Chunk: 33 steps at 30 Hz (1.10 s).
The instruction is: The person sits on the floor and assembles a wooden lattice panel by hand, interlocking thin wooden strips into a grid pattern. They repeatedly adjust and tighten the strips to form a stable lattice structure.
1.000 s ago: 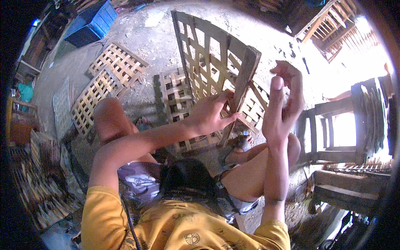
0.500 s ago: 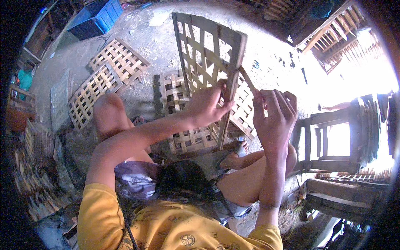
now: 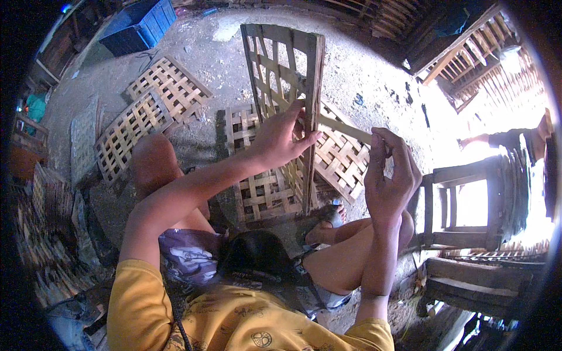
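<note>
My left hand grips the side bar of an upright wooden frame panel, its thumb on the near side of the bar. Loosely woven flat strips fill part of this panel, with wide gaps between them. Pinched in my right hand is the end of a thin flat strip, probably bamboo or wood. It runs leftward to the frame's bar, beside my left fingers; whether its far end passes into the weave is hidden. Under the upright panel lie two woven panels, one on the left and one on the right.
Two more woven panels overlap on the dusty floor at left. A blue crate stands beyond them. Wooden stools or benches are at right, near another person's arm. Stacked slats lie at far left.
The upright panel's bar has swung leftward and turned more edge-on. My right hand has moved slightly right and down, and more of the strip shows between my hands.
</note>
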Each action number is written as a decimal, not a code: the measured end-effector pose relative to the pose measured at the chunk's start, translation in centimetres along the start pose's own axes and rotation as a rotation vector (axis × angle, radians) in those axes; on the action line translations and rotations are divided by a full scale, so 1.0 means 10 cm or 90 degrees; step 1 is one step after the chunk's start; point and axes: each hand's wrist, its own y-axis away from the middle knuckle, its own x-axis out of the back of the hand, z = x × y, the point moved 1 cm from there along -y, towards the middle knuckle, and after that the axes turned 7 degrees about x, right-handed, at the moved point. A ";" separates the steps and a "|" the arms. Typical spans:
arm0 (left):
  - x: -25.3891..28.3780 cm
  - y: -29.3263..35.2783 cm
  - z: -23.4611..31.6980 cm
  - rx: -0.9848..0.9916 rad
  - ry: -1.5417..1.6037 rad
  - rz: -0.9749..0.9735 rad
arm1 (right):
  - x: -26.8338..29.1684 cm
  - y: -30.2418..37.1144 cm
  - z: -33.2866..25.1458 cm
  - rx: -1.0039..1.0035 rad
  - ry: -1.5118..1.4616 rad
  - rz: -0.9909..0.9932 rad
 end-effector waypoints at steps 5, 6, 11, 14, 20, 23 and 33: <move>-0.06 0.08 0.07 0.012 0.066 0.000 | -0.05 -0.06 0.05 -0.007 -0.031 0.015; -0.05 0.09 0.09 0.015 0.081 0.003 | -0.07 -0.07 0.07 0.008 -0.039 0.031; 0.00 0.10 0.17 -0.044 0.055 0.002 | -0.06 -0.08 0.31 -0.067 0.023 0.035; 0.04 0.12 0.20 0.055 0.093 -0.051 | -0.32 -0.02 0.27 -0.169 -0.107 -0.095; 0.11 0.04 0.26 -0.139 0.012 0.043 | -0.64 0.11 0.17 -0.120 -0.125 -0.221; 0.22 -0.05 0.24 -0.140 -0.040 0.126 | -0.62 0.08 0.15 -0.104 -0.146 -0.223; 0.41 -0.21 0.20 -0.205 -0.035 0.086 | -0.65 0.09 0.07 -0.077 -0.129 -0.270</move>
